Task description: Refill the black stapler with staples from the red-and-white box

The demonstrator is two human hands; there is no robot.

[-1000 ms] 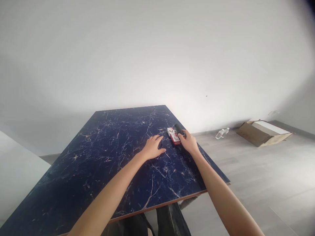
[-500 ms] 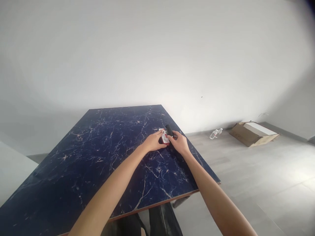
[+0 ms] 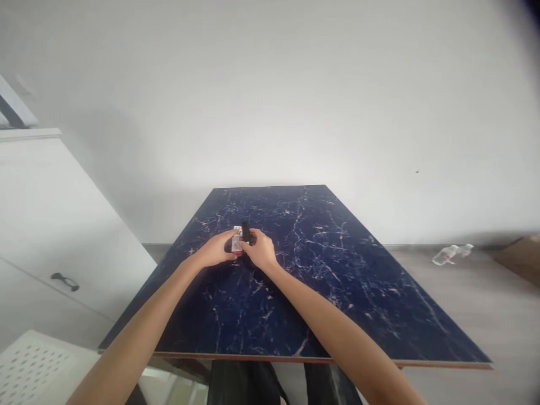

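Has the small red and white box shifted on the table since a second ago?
Yes. The red and white box, between both hands, now lies nearer the table's middle, away from its right edge.

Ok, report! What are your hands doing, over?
Left hand on red-white box. Right hand holds black thing against it. Both over blue table. Nothing in the way.

Both hands have closed in on the small red-and-white box (image 3: 237, 243) and the black object (image 3: 246, 232) on the dark marble table (image 3: 337, 281). 1 second ago the left hand (image 3: 217, 251) lay flat, apart from them; now it touches the box, with the right hand (image 3: 261, 253) alongside. The pair has shifted from the table's right edge toward the middle.
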